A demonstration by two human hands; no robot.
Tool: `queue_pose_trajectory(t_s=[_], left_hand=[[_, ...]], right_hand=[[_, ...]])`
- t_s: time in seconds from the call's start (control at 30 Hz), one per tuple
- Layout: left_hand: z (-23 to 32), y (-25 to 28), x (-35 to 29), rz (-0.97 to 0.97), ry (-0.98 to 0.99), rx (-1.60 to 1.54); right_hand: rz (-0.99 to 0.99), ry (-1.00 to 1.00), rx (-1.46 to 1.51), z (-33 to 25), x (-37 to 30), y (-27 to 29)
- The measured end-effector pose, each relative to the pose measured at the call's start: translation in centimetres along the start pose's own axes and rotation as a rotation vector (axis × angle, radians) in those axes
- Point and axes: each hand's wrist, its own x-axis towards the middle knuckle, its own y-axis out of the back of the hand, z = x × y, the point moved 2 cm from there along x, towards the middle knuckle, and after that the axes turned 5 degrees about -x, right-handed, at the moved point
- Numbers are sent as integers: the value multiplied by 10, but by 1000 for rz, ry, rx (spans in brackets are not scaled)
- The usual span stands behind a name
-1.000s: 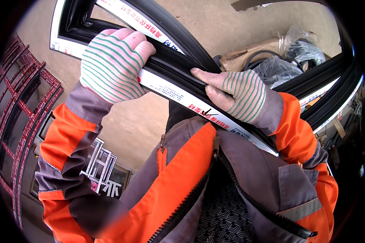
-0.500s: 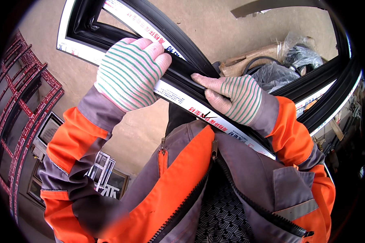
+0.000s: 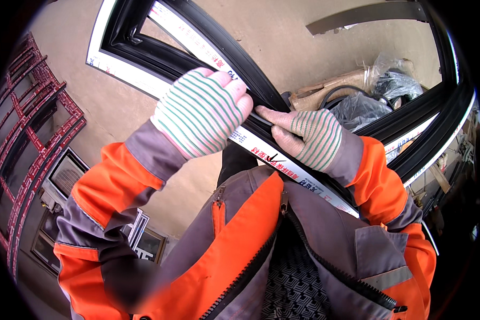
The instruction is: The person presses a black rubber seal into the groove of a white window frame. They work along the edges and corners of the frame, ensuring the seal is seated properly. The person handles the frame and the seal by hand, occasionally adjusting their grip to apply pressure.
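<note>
A black window frame point(image 3: 144, 50) with white protective tape along its edges lies across the view in front of me. Both my hands wear striped green-and-white gloves. My left hand point(image 3: 202, 112) is curled over the near rail of the frame, fingers pressing on a black rubber seal strip point(image 3: 261, 118) in its groove. My right hand point(image 3: 306, 136) rests flat on the same rail just to the right, fingertips touching the seal beside my left fingers. My orange and grey jacket fills the lower view.
A dark red metal grille point(image 3: 26, 144) stands at the left. Plastic-wrapped bags and a coil of black seal point(image 3: 373, 96) lie on the concrete floor beyond the frame. A smaller framed window point(image 3: 64, 176) sits at lower left. A dark bar point(image 3: 368, 13) lies at the top.
My left hand has slid right along the near rail toward my right hand, until the fingers nearly meet. My right hand has stayed about where it was.
</note>
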Motion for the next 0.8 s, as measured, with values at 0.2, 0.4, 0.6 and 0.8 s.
queue_pose_trajectory(t_s=[0.2, 0.4, 0.6, 0.8], left_hand=[[0, -5, -2, 57, -24, -38], [1, -4, -3, 45, 6, -73], [-22, 13, -9, -16, -9, -50], [-60, 27, -26, 1, 36, 53]], right_hand=[[-47, -18, -10, -4, 0, 2], [-57, -44, -27, -11, 0, 7], [-34, -19, -22, -6, 0, 4], [-69, 1, 16, -3, 1, 3]])
